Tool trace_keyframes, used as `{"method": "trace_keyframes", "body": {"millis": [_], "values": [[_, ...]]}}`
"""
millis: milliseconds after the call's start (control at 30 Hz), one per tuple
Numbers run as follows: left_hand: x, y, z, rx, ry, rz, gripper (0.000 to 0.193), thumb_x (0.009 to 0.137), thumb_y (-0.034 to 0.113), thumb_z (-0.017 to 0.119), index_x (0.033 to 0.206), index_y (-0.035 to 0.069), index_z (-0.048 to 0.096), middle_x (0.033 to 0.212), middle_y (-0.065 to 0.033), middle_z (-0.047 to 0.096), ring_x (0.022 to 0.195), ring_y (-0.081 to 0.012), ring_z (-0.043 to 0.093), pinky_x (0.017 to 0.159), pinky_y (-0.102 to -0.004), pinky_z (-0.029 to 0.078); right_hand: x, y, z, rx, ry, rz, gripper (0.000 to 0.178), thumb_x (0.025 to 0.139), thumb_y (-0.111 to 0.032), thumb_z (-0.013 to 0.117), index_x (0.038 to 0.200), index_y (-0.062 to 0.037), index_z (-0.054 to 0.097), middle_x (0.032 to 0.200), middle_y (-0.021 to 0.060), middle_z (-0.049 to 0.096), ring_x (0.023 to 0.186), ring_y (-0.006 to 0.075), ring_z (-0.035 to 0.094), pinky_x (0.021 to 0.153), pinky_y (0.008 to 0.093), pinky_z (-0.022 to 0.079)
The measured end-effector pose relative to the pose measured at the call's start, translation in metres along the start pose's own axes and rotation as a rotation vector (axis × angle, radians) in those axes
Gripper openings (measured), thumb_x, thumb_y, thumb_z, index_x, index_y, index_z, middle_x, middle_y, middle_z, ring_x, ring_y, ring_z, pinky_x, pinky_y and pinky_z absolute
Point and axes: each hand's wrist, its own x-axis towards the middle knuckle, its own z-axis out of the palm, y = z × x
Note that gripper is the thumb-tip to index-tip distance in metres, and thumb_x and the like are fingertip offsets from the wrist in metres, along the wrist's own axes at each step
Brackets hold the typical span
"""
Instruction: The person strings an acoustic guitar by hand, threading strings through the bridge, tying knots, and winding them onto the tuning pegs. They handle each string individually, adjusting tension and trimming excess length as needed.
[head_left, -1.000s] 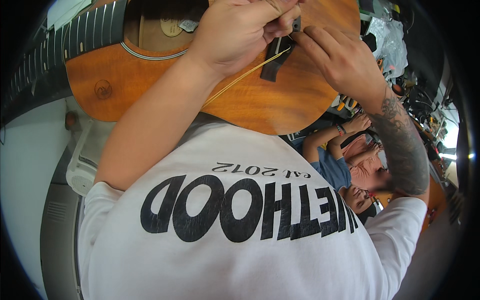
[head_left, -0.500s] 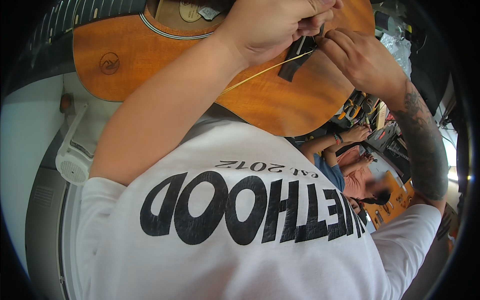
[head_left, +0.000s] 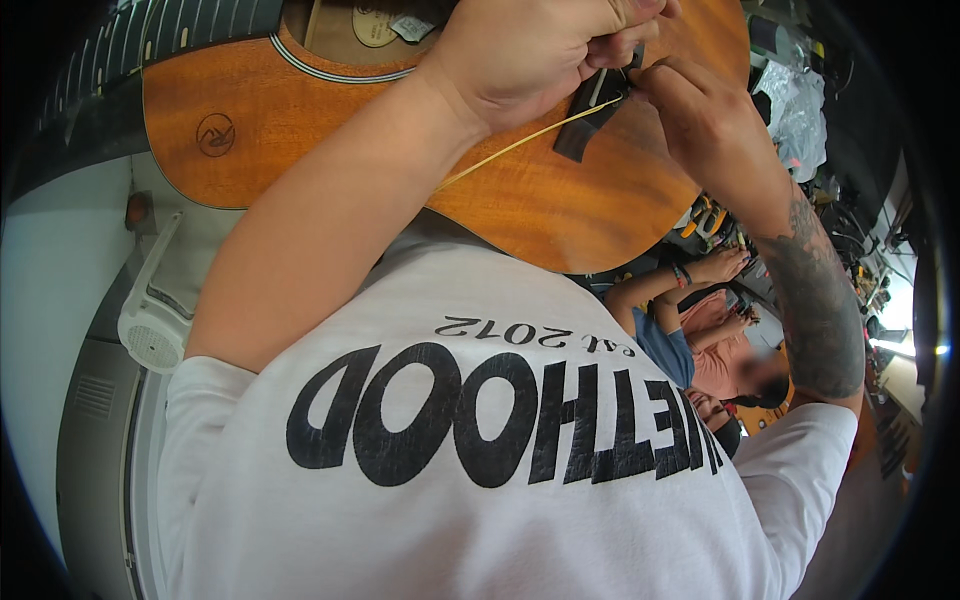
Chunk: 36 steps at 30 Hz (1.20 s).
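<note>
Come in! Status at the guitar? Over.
Left hand curled, right hand bunched, both by bridge; grip unclear. Yellow string slants across guitar. Left forearm hides part of it.

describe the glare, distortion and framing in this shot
Head view: a bright light glares near the right edge, and crumpled clear plastic catches pale highlights; head view: the fisheye rim falls to black, and the guitar neck looks bent; head view: the top edge crops the left hand.

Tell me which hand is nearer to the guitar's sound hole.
Left. The left hand is just right of the sound hole; the right hand is farther right, by the dark bridge.
</note>
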Motion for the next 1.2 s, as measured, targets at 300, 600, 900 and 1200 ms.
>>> {"method": "trace_keyframes", "body": {"millis": [300,600,900,1200], "values": [[0.0,0.0,-0.002,0.008,-0.038,-0.019,0.006,0.1,0.009,0.054,0.099,0.004,0.059,0.081,-0.0018,0.055,0.066,-0.0076,0.046,0.062,-0.0202,0.037,0.016,-0.002,-0.009,0.265,-0.066,0.372,0.011,0.084,-0.005,0.069,0.094,-0.0022,0.065,0.074,0.0115,0.066,0.06,0.0225,0.059,0.06,0.0331,0.046],[-0.003,-0.001,-0.001,-0.016,-0.011,0.019,0.006,0.1,0.008,0.054,0.098,0.004,0.058,0.082,-0.0025,0.058,0.067,-0.0078,0.046,0.062,-0.0202,0.038,0.028,-0.019,-0.016,0.184,-0.088,0.434,0.012,0.08,-0.007,0.069,0.082,0.0028,0.063,0.07,0.0218,0.058,0.065,0.0391,0.056,0.061,0.0422,0.045],[-0.004,0.005,-0.001,-0.023,-0.001,0.027,0.007,0.099,0.008,0.055,0.098,0.003,0.059,0.081,-0.0027,0.057,0.066,-0.0081,0.045,0.061,-0.0203,0.036,0.026,-0.022,-0.013,0.344,-0.134,0.673,0.014,0.082,-0.011,0.071,0.083,0.0011,0.065,0.064,0.017,0.058,0.058,0.0293,0.057,0.058,0.0399,0.043],[-0.004,0.004,0.001,-0.05,0.057,-0.006,0.006,0.1,0.006,0.053,0.099,0.002,0.058,0.081,-0.0031,0.056,0.066,-0.0087,0.045,0.062,-0.0217,0.037,-0.002,-0.018,-0.004,0.503,-0.04,0.791,0.021,0.094,-0.02,0.064,0.097,0.0005,0.064,0.067,0.0123,0.061,0.058,0.0205,0.057,0.057,0.0342,0.045]]}}
